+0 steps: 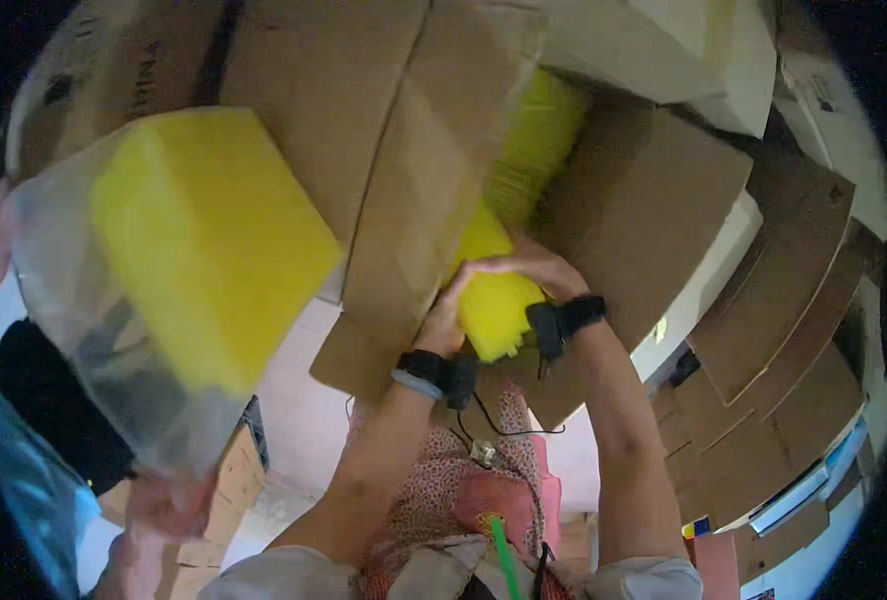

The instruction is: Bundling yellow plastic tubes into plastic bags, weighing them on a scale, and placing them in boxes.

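My left hand (445, 322) and my right hand (544, 266) close around a yellow bundle (496, 308) in front of my body, their fingertips meeting over its top. The bundle's kind cannot be made out; its near end has a ragged edge. Beyond my hands, more yellow material (537, 150) with fine lines sits between the flaps of an open cardboard box (384, 230), blurred. Dark straps with small black devices circle both wrists.
At the left, another person's hands (169, 510) hold a clear plastic bag (74, 260) around a large yellow block (209, 240). Stacked cardboard boxes (779, 290) and flattened sheets stand at the right. A black cable (514, 431) hangs between my wrists.
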Motion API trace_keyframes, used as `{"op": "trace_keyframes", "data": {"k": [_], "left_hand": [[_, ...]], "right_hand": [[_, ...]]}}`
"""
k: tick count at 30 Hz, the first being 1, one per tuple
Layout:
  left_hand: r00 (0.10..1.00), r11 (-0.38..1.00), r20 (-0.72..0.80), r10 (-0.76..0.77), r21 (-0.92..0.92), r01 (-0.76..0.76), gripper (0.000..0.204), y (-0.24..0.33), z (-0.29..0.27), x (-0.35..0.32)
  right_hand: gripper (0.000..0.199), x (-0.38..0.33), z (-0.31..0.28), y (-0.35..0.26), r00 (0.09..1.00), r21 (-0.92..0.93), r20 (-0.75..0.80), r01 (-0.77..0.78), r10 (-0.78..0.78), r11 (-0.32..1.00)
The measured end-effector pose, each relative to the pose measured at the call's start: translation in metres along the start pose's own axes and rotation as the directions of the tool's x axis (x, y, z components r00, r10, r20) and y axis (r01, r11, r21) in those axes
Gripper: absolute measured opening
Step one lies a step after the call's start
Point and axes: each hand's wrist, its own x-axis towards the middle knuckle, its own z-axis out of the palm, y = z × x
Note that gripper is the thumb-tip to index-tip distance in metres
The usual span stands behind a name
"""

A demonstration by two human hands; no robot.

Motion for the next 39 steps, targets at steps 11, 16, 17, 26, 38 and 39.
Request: {"op": "trace_keyframes", "data": {"k": [11, 16, 17, 26, 38, 39], "left_hand": [[0.983, 0.978, 0.182, -0.032, 0.207, -0.006, 0.057, 0.046, 0.098, -0.108], [0.983, 0.950, 0.164, 0.084, 0.284, -0.128, 0.076, 0.026, 0.104, -0.128], [0.977, 0.948, 0.186, 0.102, 0.279, -0.152, 0.076, 0.026, 0.112, -0.135], [0.943, 0.911, 0.308, 0.127, 0.340, -0.234, 0.065, 0.060, 0.141, -0.205], [0.917, 0.970, 0.323, -0.233, 0.138, 0.198, 0.042, 0.087, 0.141, -0.181], [0.918, 0.979, 0.346, -0.194, 0.130, 0.158, 0.044, 0.090, 0.146, -0.189]], "right_hand": [[0.064, -0.138, 0.084, -0.006, 0.935, 0.378, -0.334, 0.251, -0.122, 0.891], [0.068, -0.177, 0.111, -0.017, 0.868, 0.174, -0.420, 0.364, -0.265, 0.915], [0.069, -0.186, 0.117, -0.022, 0.844, 0.148, -0.452, 0.390, -0.289, 0.909], [0.068, -0.230, 0.177, -0.058, 0.794, 0.059, -0.462, 0.473, -0.396, 0.879], [0.059, -0.191, 0.153, -0.070, 0.784, 0.019, -0.502, 0.431, -0.364, 0.902], [0.060, -0.193, 0.157, -0.076, 0.806, 0.086, -0.472, 0.445, -0.357, 0.891]]}}
